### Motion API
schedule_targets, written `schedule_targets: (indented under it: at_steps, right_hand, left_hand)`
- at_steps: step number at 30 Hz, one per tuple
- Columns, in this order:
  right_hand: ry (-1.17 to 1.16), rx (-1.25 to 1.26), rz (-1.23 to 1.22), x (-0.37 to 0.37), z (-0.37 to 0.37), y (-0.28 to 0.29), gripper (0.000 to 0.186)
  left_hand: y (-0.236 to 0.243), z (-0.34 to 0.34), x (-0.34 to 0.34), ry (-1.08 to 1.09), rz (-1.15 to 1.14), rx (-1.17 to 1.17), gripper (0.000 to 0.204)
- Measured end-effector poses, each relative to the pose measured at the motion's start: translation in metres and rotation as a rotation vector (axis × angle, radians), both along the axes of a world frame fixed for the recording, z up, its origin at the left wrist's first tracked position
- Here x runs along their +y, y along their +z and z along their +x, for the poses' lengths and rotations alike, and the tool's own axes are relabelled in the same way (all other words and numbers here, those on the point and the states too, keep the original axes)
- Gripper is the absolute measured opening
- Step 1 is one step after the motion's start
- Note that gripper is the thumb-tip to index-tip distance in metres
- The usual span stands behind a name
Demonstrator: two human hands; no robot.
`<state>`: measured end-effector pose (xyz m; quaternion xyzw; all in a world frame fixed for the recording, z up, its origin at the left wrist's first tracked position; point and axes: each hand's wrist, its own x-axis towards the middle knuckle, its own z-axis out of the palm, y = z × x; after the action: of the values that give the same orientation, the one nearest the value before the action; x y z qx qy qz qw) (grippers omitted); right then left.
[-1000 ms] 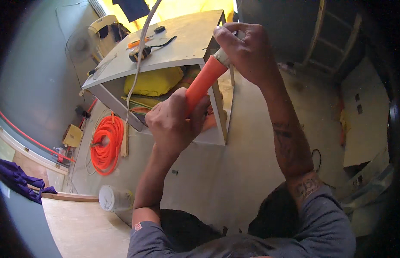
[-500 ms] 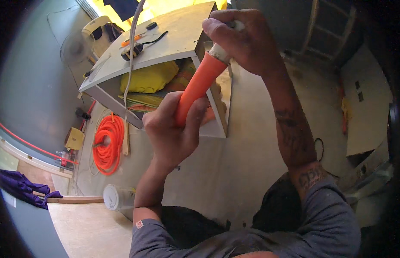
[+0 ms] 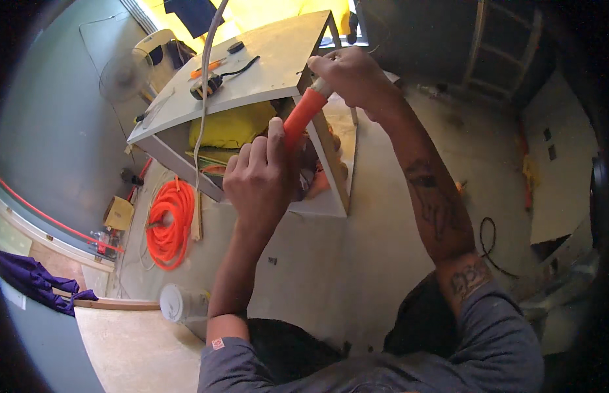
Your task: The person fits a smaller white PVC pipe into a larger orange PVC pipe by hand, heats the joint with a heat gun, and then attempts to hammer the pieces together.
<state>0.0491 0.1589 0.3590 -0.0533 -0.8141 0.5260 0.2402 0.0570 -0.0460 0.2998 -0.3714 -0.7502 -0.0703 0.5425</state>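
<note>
An orange tube point(image 3: 304, 116) slants up and to the right between my hands, in front of the cabinet. My left hand point(image 3: 264, 175) is closed around its lower part, hiding that end. At the tube's upper mouth a whitish stub point(image 3: 322, 87) sticks out, and my right hand point(image 3: 355, 77) is closed on it. What the rest of the stub looks like is hidden by my fingers.
Behind my hands stands a white cabinet point(image 3: 271, 49) with a tape measure point(image 3: 205, 86) on top and a yellow bag point(image 3: 235, 124) inside. Coiled orange hose point(image 3: 177, 249) lies on the floor at left, near a white bucket point(image 3: 177, 302). A cable point(image 3: 208, 78) hangs before the cabinet.
My right hand has come down and slightly left. My left hand has rolled over, its back now showing, and covers more of the orange tube.
</note>
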Motion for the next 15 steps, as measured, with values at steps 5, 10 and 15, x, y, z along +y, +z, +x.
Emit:
schedule_targets:
  at_steps: [5, 10, 15]
  right_hand:
    - [0.075, -0.006, 0.009, -0.001, 0.003, 0.002, 0.034]
    - [0.003, 0.175, 0.187, -0.008, -0.016, -0.02, 0.032]
    - [-0.055, 0.344, 0.288, -0.012, -0.002, -0.012, 0.034]
  left_hand:
    - [-0.003, -0.005, 0.004, 0.049, 0.025, -0.036, 0.036]
    - [-0.003, -0.01, -0.004, 0.047, -0.026, -0.053, 0.033]
    - [-0.003, -0.009, -0.003, -0.046, 0.038, -0.124, 0.031]
